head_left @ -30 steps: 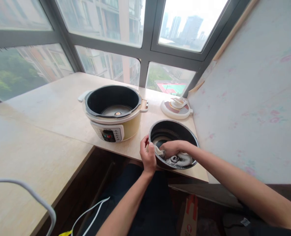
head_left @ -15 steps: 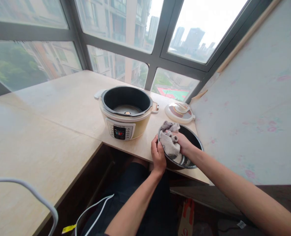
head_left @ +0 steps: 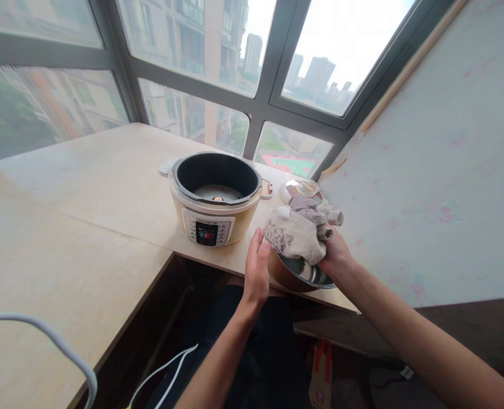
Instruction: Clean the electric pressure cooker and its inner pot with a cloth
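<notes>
A bunched grey and white cloth [head_left: 294,236] is in my right hand [head_left: 336,253], whose fingers are closed round its right side, partly hidden by it. The cloth hangs above the dark inner pot [head_left: 292,275] and covers much of its opening. My left hand [head_left: 258,272] is upright at the pot's left side, fingers stretched out and together, close to the cloth's left edge. Whether it touches the pot wall or the cloth I cannot tell. To the left stands the pressure cooker [head_left: 215,199], lidless, its dark inside showing a metal plate at the bottom.
Behind the cloth lies the cooker's lid [head_left: 292,190], partly covered. The pale countertop [head_left: 107,187] has an inner corner and a front edge near my legs. A white cable [head_left: 55,341] loops at lower left. Windows rise behind, and a papered wall [head_left: 426,199] borders the right.
My right hand has raised the cloth from inside the inner pot to above its rim, and the cloth has spread wider. My left hand has shifted left and its fingers have straightened.
</notes>
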Action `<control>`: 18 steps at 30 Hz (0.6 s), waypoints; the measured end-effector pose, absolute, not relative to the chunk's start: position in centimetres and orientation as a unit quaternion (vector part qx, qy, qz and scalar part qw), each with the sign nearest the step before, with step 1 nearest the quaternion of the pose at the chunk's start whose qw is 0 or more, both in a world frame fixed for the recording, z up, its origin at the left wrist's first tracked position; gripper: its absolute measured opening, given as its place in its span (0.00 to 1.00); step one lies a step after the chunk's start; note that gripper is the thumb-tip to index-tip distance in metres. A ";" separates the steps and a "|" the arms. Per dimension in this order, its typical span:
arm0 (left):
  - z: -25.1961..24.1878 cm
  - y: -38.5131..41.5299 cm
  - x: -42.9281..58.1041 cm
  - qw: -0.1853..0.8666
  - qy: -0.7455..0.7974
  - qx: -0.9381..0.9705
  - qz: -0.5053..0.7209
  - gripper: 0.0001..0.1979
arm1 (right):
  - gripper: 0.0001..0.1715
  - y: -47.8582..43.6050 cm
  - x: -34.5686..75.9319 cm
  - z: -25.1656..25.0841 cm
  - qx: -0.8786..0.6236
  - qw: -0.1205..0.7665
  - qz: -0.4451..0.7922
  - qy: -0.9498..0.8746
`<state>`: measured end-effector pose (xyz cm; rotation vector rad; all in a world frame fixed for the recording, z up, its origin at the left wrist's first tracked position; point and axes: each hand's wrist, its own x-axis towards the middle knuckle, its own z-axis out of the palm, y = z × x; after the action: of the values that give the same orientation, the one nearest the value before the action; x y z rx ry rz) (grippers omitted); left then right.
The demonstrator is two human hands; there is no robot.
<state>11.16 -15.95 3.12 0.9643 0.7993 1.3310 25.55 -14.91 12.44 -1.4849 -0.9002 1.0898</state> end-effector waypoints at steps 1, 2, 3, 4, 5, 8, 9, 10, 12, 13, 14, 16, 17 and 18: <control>3.9 -16.5 10.6 0.629 0.321 0.405 0.580 0.33 | 0.32 -15.1 24.5 12.8 -0.614 0.519 0.465 -0.371; 4.6 -16.9 10.1 0.639 0.301 0.397 0.587 0.36 | 0.33 -15.2 23.4 13.0 -0.609 0.513 0.482 -0.367; 5.3 -17.3 9.5 0.642 0.286 0.394 0.592 0.39 | 0.33 -15.4 22.3 13.3 -0.603 0.498 0.506 -0.363; 5.9 -17.6 9.0 0.643 0.277 0.396 0.594 0.41 | 0.33 -15.5 21.2 13.5 -0.596 0.478 0.536 -0.359; 6.5 -17.8 8.4 0.644 0.274 0.398 0.593 0.44 | 0.33 -15.5 20.1 13.7 -0.587 0.458 0.565 -0.354; 7.2 -17.9 6.9 0.654 0.287 0.386 0.584 0.48 | 0.32 -15.7 17.6 13.9 -0.550 0.428 0.637 -0.330; 7.2 -17.8 6.3 0.656 0.296 0.372 0.586 0.49 | 0.31 -15.7 17.0 13.9 -0.537 0.424 0.656 -0.319; 7.1 -17.7 5.8 0.658 0.305 0.356 0.589 0.50 | 0.31 -15.8 16.4 13.7 -0.525 0.421 0.673 -0.308; 6.6 -17.5 4.7 0.662 0.320 0.324 0.595 0.48 | 0.29 -15.9 15.5 13.1 -0.502 0.406 0.706 -0.290; 6.2 -17.4 4.2 0.663 0.327 0.313 0.596 0.45 | 0.29 -16.0 15.0 12.8 -0.493 0.398 0.719 -0.286; 5.8 -17.3 3.8 0.662 0.335 0.305 0.598 0.43 | 0.30 -16.1 14.7 12.4 -0.487 0.390 0.729 -0.283; 4.9 -17.2 3.0 0.654 0.355 0.288 0.603 0.36 | 0.31 -16.4 14.2 11.7 -0.481 0.373 0.740 -0.287; 4.5 -17.2 2.7 0.648 0.366 0.273 0.609 0.32 | 0.32 -16.5 14.0 11.5 -0.482 0.359 0.743 -0.294; 4.0 -17.2 2.6 0.643 0.378 0.253 0.615 0.30 | 0.32 -16.6 14.0 11.3 -0.483 0.341 0.747 -0.305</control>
<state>2.57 -17.24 4.04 0.5771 0.8620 1.4016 14.02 -16.58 11.30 -1.2576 -0.7929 1.9429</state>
